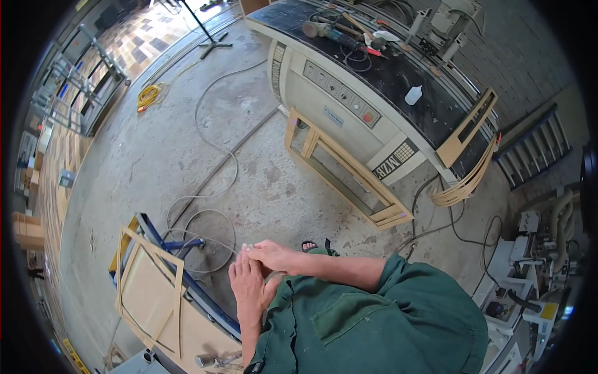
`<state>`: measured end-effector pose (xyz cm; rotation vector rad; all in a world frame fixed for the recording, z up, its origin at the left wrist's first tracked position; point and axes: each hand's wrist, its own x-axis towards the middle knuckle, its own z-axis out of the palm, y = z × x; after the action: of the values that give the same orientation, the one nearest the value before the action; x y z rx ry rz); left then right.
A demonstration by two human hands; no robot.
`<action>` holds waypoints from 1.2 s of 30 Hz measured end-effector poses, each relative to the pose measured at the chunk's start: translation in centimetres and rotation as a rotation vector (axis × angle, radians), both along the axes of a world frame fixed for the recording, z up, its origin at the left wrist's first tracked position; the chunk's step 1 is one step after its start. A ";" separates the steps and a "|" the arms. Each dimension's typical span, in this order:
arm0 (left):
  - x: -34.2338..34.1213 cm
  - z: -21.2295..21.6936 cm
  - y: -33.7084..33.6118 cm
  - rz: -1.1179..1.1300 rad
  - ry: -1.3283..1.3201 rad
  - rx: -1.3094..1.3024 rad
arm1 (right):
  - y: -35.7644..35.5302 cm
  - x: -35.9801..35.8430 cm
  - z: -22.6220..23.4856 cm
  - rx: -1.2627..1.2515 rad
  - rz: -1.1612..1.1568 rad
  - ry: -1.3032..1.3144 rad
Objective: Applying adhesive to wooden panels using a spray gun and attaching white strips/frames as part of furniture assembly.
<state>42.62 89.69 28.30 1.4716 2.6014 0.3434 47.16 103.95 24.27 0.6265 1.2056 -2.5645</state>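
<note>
My two hands meet in front of my green shirt. My right hand (272, 256) reaches across from the right, its fingers closed at the fingertips of my left hand (250, 288). A small pale, whitish thing (247, 247) shows at the fingertips; its kind is too small to tell. The left hand is seen from its back, fingers close together and bent forward, the palm hidden. Nearest to the left hand, a thin wooden frame (180, 299) lies on a tan board (199, 333) over a blue metal stand (218, 308).
A pale machine with a black top (392, 81) stands ahead, carrying a grinder (339, 36) and a white bottle (413, 95). Wooden frames (349, 171) lean against its front. A grey hose (233, 162) loops over the concrete floor. A metal cart (93, 93) stands far left.
</note>
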 end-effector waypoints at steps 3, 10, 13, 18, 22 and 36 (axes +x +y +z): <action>-3.3 -0.2 3.6 -0.101 -0.274 -0.108 | 3.1 -0.8 -1.7 0.256 -0.071 -0.123; -11.6 -1.8 12.8 -0.591 -0.270 0.017 | 8.8 -3.6 -3.3 0.206 -0.483 -0.339; -15.5 -1.0 17.0 -0.777 -0.318 -0.011 | 11.6 -4.9 -3.4 0.223 -0.797 -0.446; -23.7 -1.0 22.2 -0.957 -0.366 0.018 | 15.7 -2.6 -2.4 -0.040 -1.295 -0.330; -30.6 -1.7 25.7 -0.862 -0.092 -0.278 | 14.5 -0.9 -2.7 -0.054 -1.598 -0.297; -27.2 -7.1 36.0 -0.655 -0.309 -0.366 | 21.7 10.2 -8.9 -0.223 -1.768 -0.370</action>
<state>15.40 125.72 21.22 1.8303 1.7070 0.0088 57.34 125.66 15.34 2.8357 -0.0749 -3.1215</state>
